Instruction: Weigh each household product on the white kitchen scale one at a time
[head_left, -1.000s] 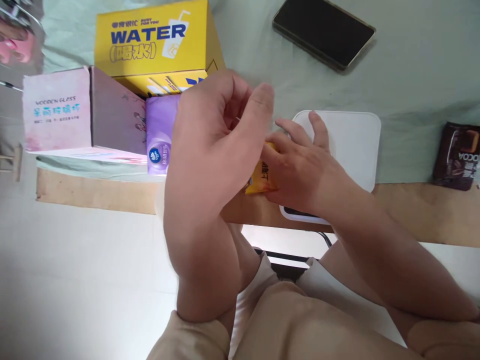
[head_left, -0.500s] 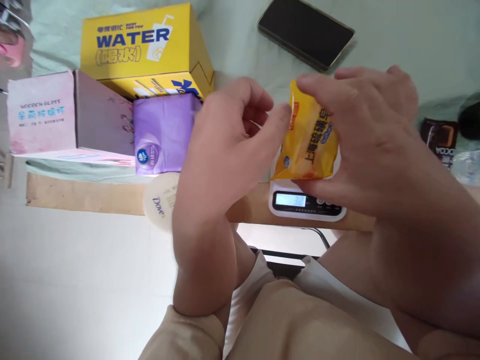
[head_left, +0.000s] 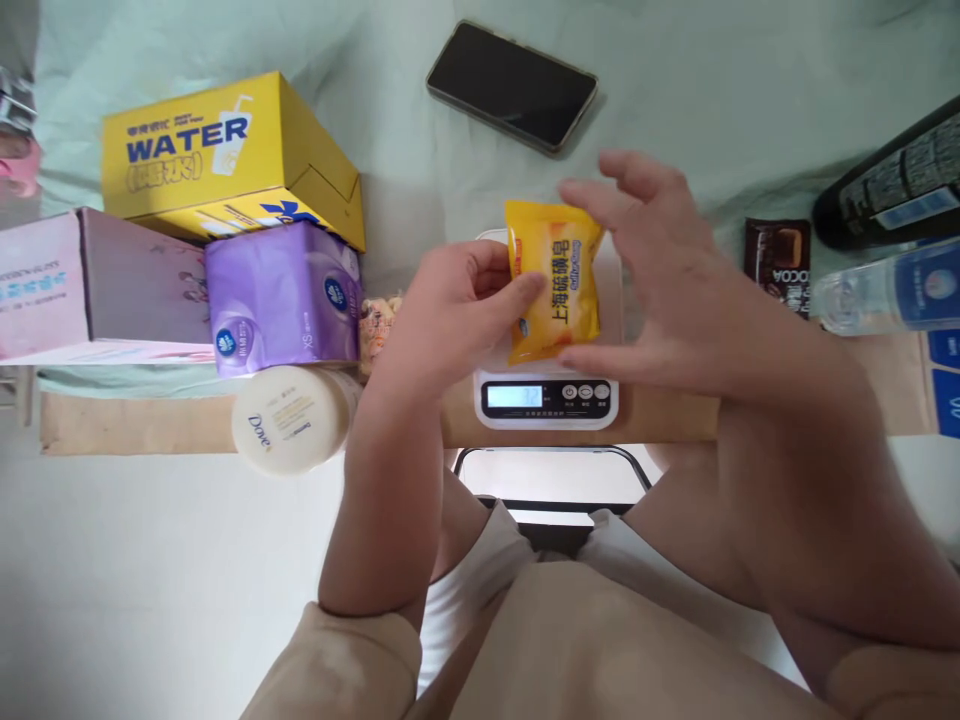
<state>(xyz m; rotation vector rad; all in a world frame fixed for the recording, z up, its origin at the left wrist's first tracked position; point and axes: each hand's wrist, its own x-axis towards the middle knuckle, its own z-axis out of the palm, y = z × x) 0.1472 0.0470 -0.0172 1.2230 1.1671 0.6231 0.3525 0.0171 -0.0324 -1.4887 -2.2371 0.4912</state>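
A yellow packet of sulfur soap is over the pan of a white kitchen scale, whose lit display sits at the front. My left hand pinches the packet's left edge, thumb on the printed face. On the other side, my right hand is spread with fingers and thumb apart; its thumb tip is at the lower right corner and its fingertips are close to the upper right corner. Whether the packet touches the pan I cannot tell. My left wrist partly covers a small patterned packet.
To the left are a yellow box, a pink box, a purple tissue pack and a Dove jar. A phone lies behind. Rightward are a cocoa snack, a clear bottle and a dark bottle.
My right hand has loosened from the soap packet and spread open, while my left hand has closed on its left edge. The camera view has shifted, bringing more of the right side into sight.
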